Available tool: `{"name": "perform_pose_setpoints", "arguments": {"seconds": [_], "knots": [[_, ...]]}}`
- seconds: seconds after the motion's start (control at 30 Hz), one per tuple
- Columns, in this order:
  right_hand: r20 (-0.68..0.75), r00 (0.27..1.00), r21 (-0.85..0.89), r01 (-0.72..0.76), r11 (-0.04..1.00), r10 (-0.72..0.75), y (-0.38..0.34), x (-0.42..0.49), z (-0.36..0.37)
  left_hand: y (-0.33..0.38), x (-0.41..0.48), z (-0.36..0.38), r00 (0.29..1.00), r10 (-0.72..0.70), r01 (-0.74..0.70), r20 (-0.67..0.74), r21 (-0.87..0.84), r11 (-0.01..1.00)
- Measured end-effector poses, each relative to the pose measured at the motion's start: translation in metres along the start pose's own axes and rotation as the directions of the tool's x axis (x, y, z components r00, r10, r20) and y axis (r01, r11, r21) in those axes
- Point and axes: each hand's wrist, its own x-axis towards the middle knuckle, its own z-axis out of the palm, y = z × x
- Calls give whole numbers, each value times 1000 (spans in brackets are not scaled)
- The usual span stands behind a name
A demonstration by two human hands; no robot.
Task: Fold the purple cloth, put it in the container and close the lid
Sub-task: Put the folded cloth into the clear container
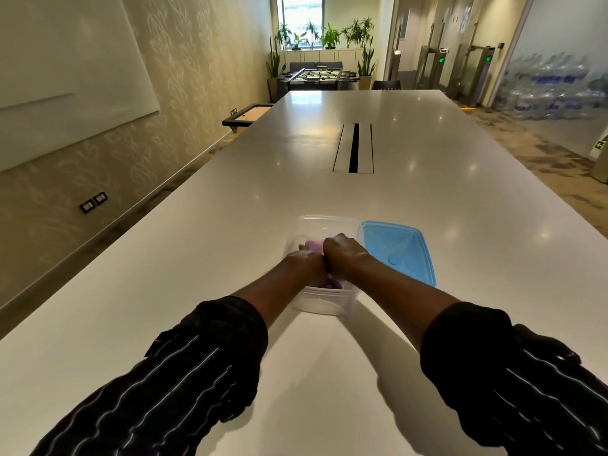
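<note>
A clear plastic container (317,222) stands on the white table near the front. The purple cloth (314,245) lies inside it, showing beyond my knuckles and again at the near wall. Both my hands are down in the container, side by side and touching. My left hand (304,263) and my right hand (343,255) are curled over the cloth and hide most of it. The blue lid (399,250) lies flat on the table, right beside the container's right wall.
The long white table (427,199) stretches away, with a cable slot (354,148) in its middle. A wall with a whiteboard runs along the left. A foosball table and plants stand at the far end.
</note>
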Motion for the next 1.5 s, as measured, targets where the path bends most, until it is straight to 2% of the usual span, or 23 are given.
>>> {"name": "perform_pose_setpoints", "arguments": {"seconds": [0.1,0.2,0.3,0.43,0.53,0.6,0.67,0.8,0.87,0.97,1.07,1.17,1.3,1.5], "knots": [[-11,999,14,33,999,-33,2,-3,-6,3,-9,-8,1000,19,-19,3,4,1000],[-75,994,16,84,996,-83,2,-5,-16,3,-17,-18,994,43,-44,-101,-15,999],[-182,980,25,91,996,-85,5,-9,-28,0,-23,-26,963,18,-38,-268,-69,997],[-426,905,175,67,982,14,37,-24,-41,-7,-33,-27,837,-30,-58,-546,-143,988],[-520,840,282,-3,959,156,79,-44,-40,-2,-44,-19,719,-90,-119,-690,-250,961],[-526,817,301,-81,950,236,103,-58,-31,7,-55,-12,633,-101,-158,-768,-256,954],[-491,824,297,-148,943,283,121,-71,-15,24,-67,-6,558,-74,-209,-827,-227,951],[-425,852,265,-206,942,306,140,-88,20,71,-86,10,489,31,-358,-872,-168,918],[-415,868,221,-194,956,272,145,-95,32,96,-89,24,505,138,-446,-852,-121,887],[-397,895,159,-153,975,205,151,-100,44,124,-78,46,629,224,-499,-744,-165,851],[-391,906,108,-130,986,162,157,-105,52,142,-52,68,756,200,-430,-623,-243,870],[-445,887,72,-101,992,123,163,-109,59,146,-26,89,824,132,-300,-551,-226,927],[-487,869,61,-68,996,89,168,-114,65,139,-8,108,827,20,-151,-562,-188,971],[-509,858,47,-53,997,70,172,-125,73,136,-14,112,698,16,-151,-716,-125,981]]}}
